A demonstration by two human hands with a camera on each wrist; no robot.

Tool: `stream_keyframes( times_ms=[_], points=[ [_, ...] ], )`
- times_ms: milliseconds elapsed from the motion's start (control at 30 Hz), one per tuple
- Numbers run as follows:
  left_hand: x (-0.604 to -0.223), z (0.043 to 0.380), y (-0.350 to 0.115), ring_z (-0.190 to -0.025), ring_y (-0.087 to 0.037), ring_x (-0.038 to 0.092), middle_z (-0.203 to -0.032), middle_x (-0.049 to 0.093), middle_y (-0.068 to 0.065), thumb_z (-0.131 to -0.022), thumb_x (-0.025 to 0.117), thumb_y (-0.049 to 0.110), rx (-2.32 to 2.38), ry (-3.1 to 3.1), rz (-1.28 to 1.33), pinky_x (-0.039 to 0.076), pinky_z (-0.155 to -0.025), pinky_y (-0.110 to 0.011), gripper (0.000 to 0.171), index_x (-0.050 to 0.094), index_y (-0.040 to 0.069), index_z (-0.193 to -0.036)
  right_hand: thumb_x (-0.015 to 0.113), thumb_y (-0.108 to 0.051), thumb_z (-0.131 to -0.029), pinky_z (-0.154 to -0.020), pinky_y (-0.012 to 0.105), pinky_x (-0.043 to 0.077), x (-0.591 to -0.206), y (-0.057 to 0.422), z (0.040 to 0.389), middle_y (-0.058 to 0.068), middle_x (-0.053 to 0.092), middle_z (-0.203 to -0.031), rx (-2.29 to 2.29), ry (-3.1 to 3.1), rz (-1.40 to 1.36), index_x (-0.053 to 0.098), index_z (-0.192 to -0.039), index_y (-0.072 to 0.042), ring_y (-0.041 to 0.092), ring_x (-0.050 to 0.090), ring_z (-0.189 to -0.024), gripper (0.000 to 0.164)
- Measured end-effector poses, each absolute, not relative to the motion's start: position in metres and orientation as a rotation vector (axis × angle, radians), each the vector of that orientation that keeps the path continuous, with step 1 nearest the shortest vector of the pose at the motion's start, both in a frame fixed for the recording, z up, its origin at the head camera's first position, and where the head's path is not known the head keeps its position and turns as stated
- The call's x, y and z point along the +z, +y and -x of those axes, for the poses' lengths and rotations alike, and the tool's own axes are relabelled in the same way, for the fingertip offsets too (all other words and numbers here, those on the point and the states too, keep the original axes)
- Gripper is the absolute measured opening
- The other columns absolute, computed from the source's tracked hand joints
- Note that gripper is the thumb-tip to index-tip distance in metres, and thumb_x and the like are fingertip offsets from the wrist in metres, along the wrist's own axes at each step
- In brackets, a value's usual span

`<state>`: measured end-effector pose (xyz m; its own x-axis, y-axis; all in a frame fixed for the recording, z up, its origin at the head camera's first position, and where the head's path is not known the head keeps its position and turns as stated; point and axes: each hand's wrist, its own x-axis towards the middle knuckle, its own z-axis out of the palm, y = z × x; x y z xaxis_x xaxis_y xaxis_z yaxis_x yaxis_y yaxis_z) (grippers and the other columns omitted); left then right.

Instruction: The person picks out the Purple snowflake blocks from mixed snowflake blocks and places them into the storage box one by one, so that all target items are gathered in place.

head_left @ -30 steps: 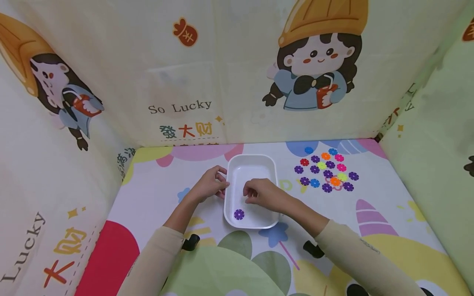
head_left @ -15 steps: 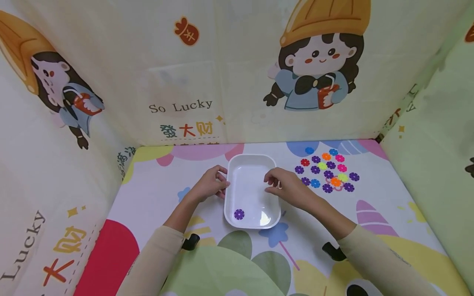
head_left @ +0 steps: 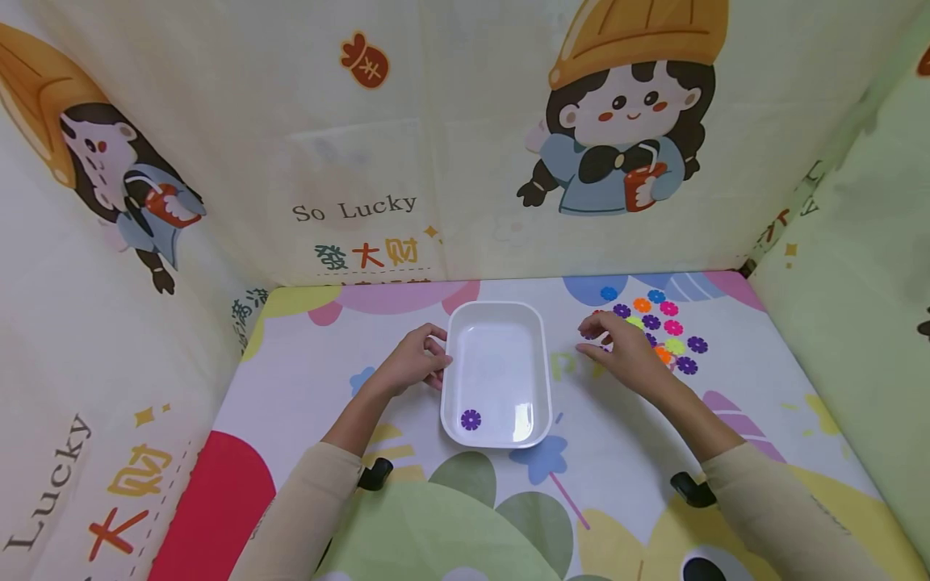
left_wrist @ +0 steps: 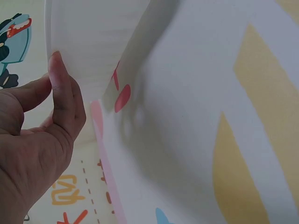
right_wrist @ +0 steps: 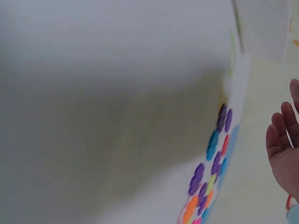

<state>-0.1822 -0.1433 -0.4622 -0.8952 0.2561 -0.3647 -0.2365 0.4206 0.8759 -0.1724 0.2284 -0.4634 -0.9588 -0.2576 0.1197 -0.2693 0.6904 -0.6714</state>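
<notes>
- White tray [head_left: 501, 355] sits on the patterned table [head_left: 291, 387], toward its middle.
- Left hand [head_left: 416, 359] pinches the tray's left rim between thumb and fingers.
- Right hand [head_left: 623, 353] hangs right of the tray, thumb and fingers parted.
- Colourful flower discs [head_left: 697, 344] lie scattered beyond, some hidden behind that hand.
- 1 purple disc [head_left: 471, 420] lies inside the tray's near left corner.

The left hand [left_wrist: 44, 144] holds the edge of a white tray [left_wrist: 91, 42], its fingers against the outer wall; the thumb's exact contact is hard to make out. Right of the tray, a white tablecloth [left_wrist: 187, 84] shows yellow stripes [left_wrist: 266, 77]. Left of it stands a blue-clad cartoon print [left_wrist: 15, 42]; below it, a yellow printed character [left_wrist: 64, 191].
</notes>
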Motion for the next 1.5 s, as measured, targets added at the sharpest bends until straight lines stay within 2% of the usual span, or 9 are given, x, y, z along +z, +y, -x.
stream_keyframes(
  times_ms=[200,467,700,900,1167,1500],
  points=[
    [-0.464,0.182,-0.144,-0.064,-0.019,0.066,-0.098,0.059,-0.014,-0.098,0.068,0.003,1.494,2.227,-0.017,0.067,-0.061,-0.041,0.041,0.050,0.003,-0.135,0.076,-0.017,-0.095,-0.097,0.056,0.060,-0.475,0.251,0.178,0.017,0.069,-0.121,1.108,-2.958,-0.329,0.065,-0.124,-0.003,0.034,0.063,-0.113,0.034],
    [-0.466,0.182,-0.143,-0.064,-0.020,0.065,-0.097,0.059,-0.014,-0.098,0.067,0.003,1.503,2.225,-0.015,0.067,-0.062,-0.043,0.041,0.050,0.002,-0.135,0.073,-0.017,-0.097,-0.097,0.056,0.060,-0.487,0.265,0.180,0.019,0.068,-0.124,1.054,-3.042,-0.274,0.065,-0.127,-0.002,0.040,0.062,-0.118,0.034],
    [-0.466,0.182,-0.144,-0.064,-0.020,0.065,-0.098,0.059,-0.014,-0.097,0.068,0.003,1.493,2.231,0.001,0.067,-0.063,-0.044,0.041,0.050,0.003,-0.134,0.075,-0.014,-0.095,-0.101,0.057,0.057,-0.499,0.270,0.186,0.021,0.070,-0.120,0.908,-3.104,-0.368,0.069,-0.124,-0.001,0.041,0.065,-0.114,0.032],
    [-0.466,0.182,-0.144,-0.062,-0.019,0.065,-0.097,0.059,-0.014,-0.097,0.068,0.002,1.505,2.219,-0.015,0.067,-0.064,-0.047,0.041,0.050,0.002,-0.134,0.077,-0.016,-0.093,-0.097,0.056,0.059,-0.503,0.271,0.188,0.019,0.070,-0.113,0.886,-3.106,-0.362,0.071,-0.120,-0.002,0.038,0.065,-0.108,0.031],
    [-0.465,0.182,-0.144,-0.062,-0.019,0.065,-0.097,0.059,-0.014,-0.097,0.068,0.002,1.505,2.223,-0.016,0.067,-0.065,-0.047,0.041,0.049,0.002,-0.133,0.079,-0.020,-0.092,-0.091,0.050,0.059,-0.505,0.268,0.193,0.017,0.068,-0.108,0.834,-3.145,-0.370,0.071,-0.115,-0.003,0.032,0.061,-0.101,0.030],
    [-0.463,0.183,-0.144,-0.062,-0.020,0.065,-0.096,0.058,-0.013,-0.097,0.068,0.003,1.495,2.223,-0.011,0.067,-0.063,-0.044,0.042,0.049,0.003,-0.134,0.079,-0.014,-0.091,-0.084,0.041,0.060,-0.500,0.263,0.196,0.012,0.068,-0.101,0.939,-3.180,-0.315,0.066,-0.110,-0.005,0.026,0.060,-0.092,0.024]
  ],
)
